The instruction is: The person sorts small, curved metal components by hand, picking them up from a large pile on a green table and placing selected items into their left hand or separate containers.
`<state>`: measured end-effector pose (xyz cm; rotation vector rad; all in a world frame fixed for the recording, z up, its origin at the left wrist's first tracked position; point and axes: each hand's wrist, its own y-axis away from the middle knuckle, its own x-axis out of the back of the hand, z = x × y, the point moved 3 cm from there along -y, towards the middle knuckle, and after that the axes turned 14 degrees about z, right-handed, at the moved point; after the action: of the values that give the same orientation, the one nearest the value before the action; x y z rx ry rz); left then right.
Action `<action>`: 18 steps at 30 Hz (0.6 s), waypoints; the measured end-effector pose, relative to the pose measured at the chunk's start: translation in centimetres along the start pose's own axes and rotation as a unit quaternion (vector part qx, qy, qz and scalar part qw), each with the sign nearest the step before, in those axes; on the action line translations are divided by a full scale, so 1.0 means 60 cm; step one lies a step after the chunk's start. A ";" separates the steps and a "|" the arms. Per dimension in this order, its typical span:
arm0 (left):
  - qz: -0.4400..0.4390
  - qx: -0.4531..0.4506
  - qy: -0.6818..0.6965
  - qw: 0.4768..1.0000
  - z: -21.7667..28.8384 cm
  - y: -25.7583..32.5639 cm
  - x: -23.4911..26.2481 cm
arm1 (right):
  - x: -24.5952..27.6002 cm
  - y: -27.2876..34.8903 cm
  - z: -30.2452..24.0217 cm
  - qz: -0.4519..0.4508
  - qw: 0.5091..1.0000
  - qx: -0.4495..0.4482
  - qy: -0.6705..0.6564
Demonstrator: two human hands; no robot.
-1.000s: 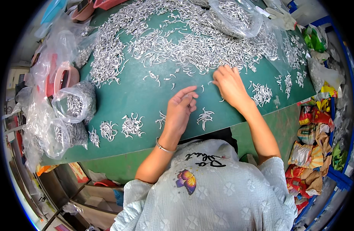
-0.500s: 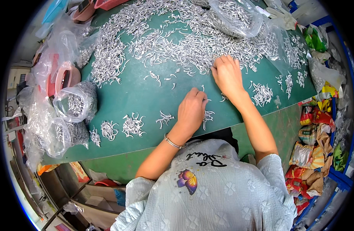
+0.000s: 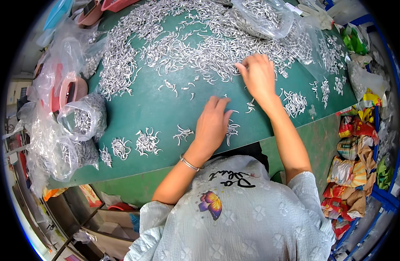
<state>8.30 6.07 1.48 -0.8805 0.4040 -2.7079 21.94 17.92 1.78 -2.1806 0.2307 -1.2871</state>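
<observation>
A big heap of small bent silver metal pieces (image 3: 178,48) covers the far half of a green table (image 3: 156,108). My right hand (image 3: 257,77) is stretched out to the heap's near edge, fingertips pinched on a few pieces there. My left hand (image 3: 213,126) lies flat on the table closer to me, fingers extended, beside a small bundle of the pieces (image 3: 231,130). Several more small bundles (image 3: 148,141) sit in a row along the near left edge. Another group of bundles (image 3: 295,102) lies right of my right forearm.
Clear plastic bags holding more metal pieces (image 3: 82,119) crowd the left edge, next to a pink container (image 3: 69,91). Another clear bag (image 3: 263,15) lies on the heap at the back. Colourful packets (image 3: 352,165) are piled on the floor at the right.
My right hand has moved away from me, from the bare table up to the edge of the big heap. My left hand shifted slightly right and settled flat beside the small bundle.
</observation>
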 end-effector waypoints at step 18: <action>-0.125 -0.023 0.035 0.991 -0.010 0.016 -0.006 | 0.029 0.055 0.033 -0.187 0.894 -0.256 -0.316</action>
<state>8.37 5.44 0.47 -0.9044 0.3965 -2.9772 24.99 15.29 0.45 -3.0876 -0.1437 -0.6542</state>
